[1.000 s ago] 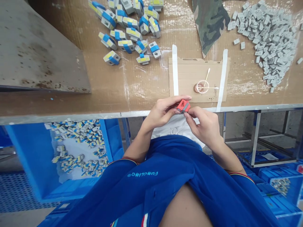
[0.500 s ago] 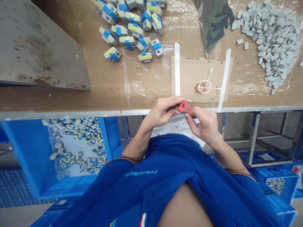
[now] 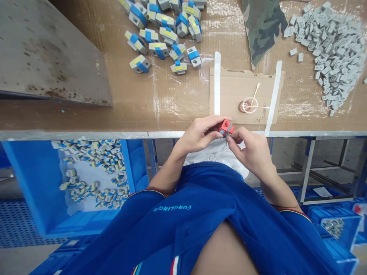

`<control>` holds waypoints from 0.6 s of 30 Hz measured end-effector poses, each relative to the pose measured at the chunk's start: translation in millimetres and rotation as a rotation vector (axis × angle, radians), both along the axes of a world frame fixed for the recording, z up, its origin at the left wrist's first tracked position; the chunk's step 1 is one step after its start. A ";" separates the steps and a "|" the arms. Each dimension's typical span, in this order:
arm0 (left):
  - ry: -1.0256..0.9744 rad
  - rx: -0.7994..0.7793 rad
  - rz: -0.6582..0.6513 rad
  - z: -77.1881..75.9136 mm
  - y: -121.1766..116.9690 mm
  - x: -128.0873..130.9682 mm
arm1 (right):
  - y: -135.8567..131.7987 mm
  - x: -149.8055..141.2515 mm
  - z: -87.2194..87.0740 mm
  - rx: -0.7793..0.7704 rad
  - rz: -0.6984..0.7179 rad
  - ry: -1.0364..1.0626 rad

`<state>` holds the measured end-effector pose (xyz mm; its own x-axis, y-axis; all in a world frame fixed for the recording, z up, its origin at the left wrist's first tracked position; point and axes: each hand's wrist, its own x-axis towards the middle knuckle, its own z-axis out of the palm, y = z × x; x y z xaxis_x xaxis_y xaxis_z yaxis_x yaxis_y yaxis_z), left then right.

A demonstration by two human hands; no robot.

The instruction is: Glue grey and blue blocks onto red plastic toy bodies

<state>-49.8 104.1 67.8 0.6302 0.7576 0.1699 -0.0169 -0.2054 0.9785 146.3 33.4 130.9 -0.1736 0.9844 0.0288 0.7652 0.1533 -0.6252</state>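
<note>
A small red and grey plastic part (image 3: 226,127) is held between both hands just in front of the table's metal edge (image 3: 86,135). My left hand (image 3: 200,134) curls round it from the left, thumb and fingers closed on it. My right hand (image 3: 252,151) pinches its right side with the fingertips. Both forearms come out of blue sleeves (image 3: 200,214).
On the cardboard-covered table lie several blue, yellow and grey parts (image 3: 163,34), a heap of small grey pieces (image 3: 332,49), a camouflage cloth (image 3: 263,26), and a taped cardboard patch with a small round dish (image 3: 248,105). A blue bin (image 3: 37,183) of similar parts stands below left.
The red part has been turned slightly in my fingers and both hands have shifted a little to the right. The view has drifted slightly.
</note>
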 end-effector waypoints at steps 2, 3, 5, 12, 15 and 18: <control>0.004 0.018 0.005 -0.6 0.7 0.2 | 0.2 -0.1 0.1 -0.003 -0.009 -0.028; 0.006 0.027 0.009 -1.0 1.1 0.3 | 0.3 -0.1 -0.6 -0.007 -0.012 -0.046; 0.006 0.048 0.015 -1.9 1.9 0.3 | 0.7 0.3 -3.0 -0.026 -0.012 -0.075; 0.024 0.067 0.008 -0.3 3.3 -0.3 | 0.6 -0.2 -9.9 -0.053 -0.032 -0.053; 0.024 0.058 0.012 1.6 3.9 -0.6 | 0.8 -1.0 -10.9 -0.050 -0.040 -0.041; 0.029 0.044 0.010 3.1 4.0 -0.3 | 2.9 -0.5 -10.2 -0.059 -0.049 -0.005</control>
<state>-50.1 108.2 70.9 0.6277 0.7561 0.1851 0.0133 -0.2482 0.9686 145.8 36.3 120.7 -0.1252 0.9917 -0.0302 0.7739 0.0786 -0.6285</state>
